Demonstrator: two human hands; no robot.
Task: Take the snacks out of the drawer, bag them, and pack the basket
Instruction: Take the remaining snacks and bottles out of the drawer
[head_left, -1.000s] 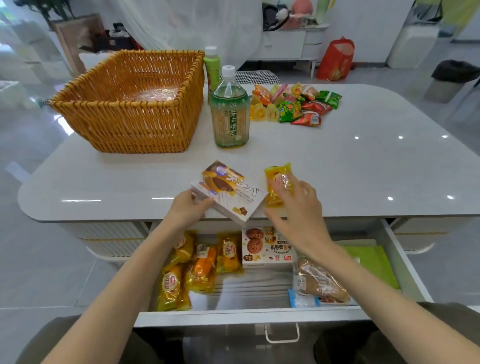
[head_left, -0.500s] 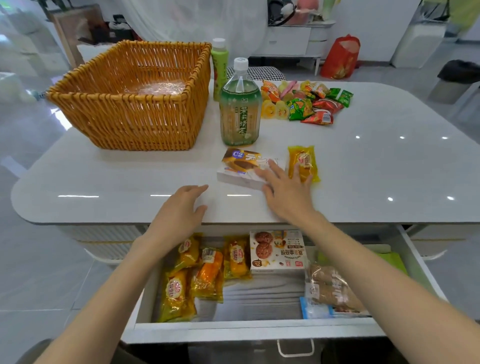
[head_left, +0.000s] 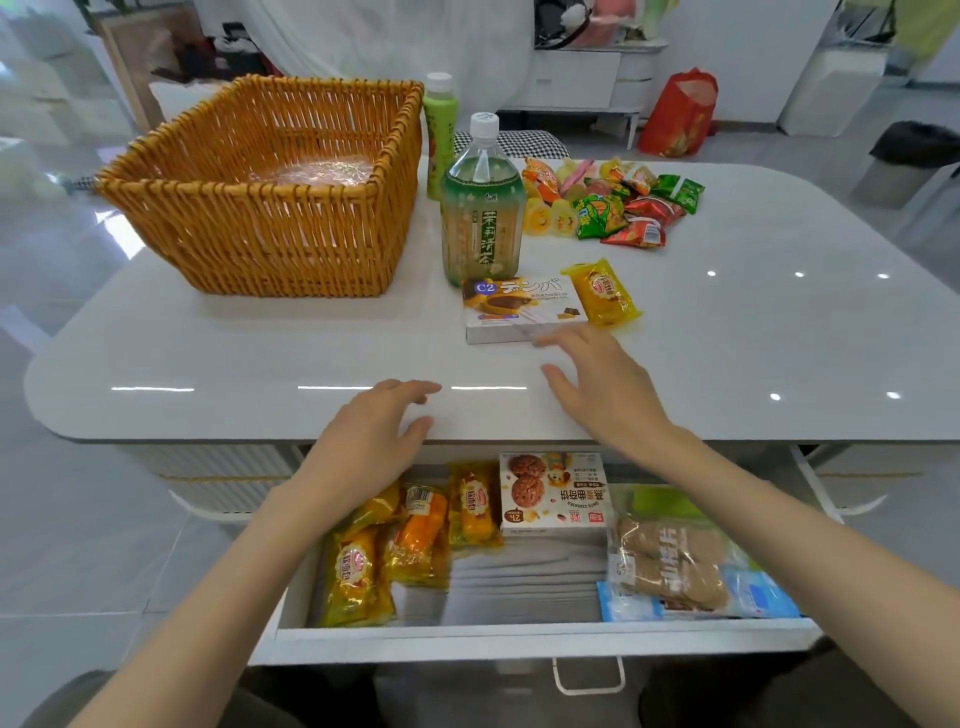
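Note:
A white snack box (head_left: 522, 307) lies flat on the table beside a yellow wrapped cake (head_left: 602, 292). My right hand (head_left: 605, 387) hovers just in front of the box, fingers relaxed, holding nothing. My left hand (head_left: 371, 439) is over the table's front edge, empty. Below, the open drawer (head_left: 519, 634) holds several yellow cake packs (head_left: 395, 545), a cookie box (head_left: 553, 493) and a clear bag of buns (head_left: 670, 564). The wicker basket (head_left: 260, 228) stands at the table's back left with a clear bag inside.
A large green tea bottle (head_left: 480, 213) stands right behind the snack box, a smaller green bottle (head_left: 440, 132) behind it. A heap of small snack packets (head_left: 613, 200) lies at the back. A green item (head_left: 660, 501) sits at the drawer's right.
The snack box and yellow cake were set down on the table. Both hands let go and drew back toward the table's front edge.

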